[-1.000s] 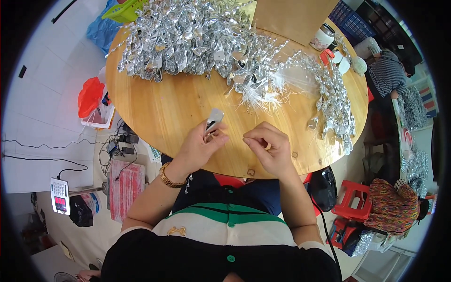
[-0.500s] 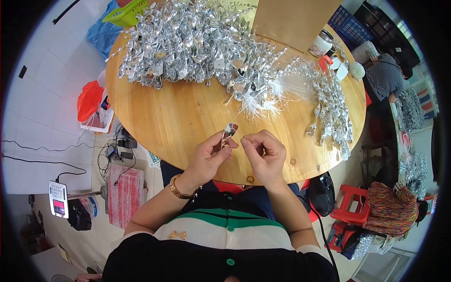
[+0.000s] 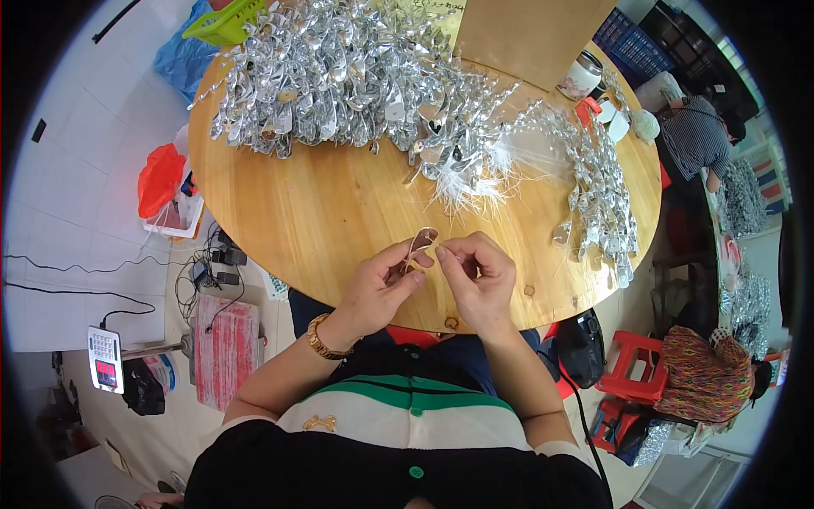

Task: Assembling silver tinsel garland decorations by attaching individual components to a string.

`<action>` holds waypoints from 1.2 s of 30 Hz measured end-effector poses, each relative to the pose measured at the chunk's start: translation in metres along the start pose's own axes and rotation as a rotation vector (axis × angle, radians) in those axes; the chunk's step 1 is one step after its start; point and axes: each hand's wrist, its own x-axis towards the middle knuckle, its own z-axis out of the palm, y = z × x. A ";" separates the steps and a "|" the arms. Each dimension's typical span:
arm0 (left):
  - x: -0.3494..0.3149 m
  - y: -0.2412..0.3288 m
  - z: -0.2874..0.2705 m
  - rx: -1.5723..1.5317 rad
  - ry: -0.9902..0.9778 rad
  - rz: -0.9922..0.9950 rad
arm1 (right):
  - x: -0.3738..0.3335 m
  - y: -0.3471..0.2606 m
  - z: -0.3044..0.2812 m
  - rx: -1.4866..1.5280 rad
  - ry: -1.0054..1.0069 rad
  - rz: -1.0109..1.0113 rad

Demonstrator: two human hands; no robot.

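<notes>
Over the near edge of the round wooden table (image 3: 339,195), my left hand (image 3: 373,288) pinches a small shiny silver strip (image 3: 426,237) whose rounded end sticks up past the fingers. Close beside it on the right, my right hand (image 3: 483,284) is closed, thumb and forefinger pressed together at the strip's edge. What sits between those fingertips is too small to make out. Beyond both hands lies a large heap of silver twisted strips (image 3: 322,85), with a bundle of fine white threads (image 3: 471,191) spilling from its right end.
A smaller bunch of silver strips (image 3: 598,195) lies on the table's right side. Behind stand a brown cardboard box (image 3: 530,42), a jar (image 3: 582,76) and a green basket (image 3: 225,24). Red stools (image 3: 632,366) and two people are on the right; cables (image 3: 208,276) lie left.
The silver strip has turned in my left hand, its upper end tilting to the right. My right fingertips stay nearly in place, now closer to the strip.
</notes>
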 end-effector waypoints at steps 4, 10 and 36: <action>-0.003 0.011 0.001 0.250 -0.055 0.022 | -0.002 0.009 -0.002 0.110 -0.051 0.108; -0.005 0.009 -0.001 0.245 -0.100 0.129 | 0.000 0.021 -0.015 0.503 -0.202 0.335; 0.004 0.034 -0.014 0.720 0.233 0.537 | 0.019 -0.020 -0.015 -0.292 -0.380 -0.413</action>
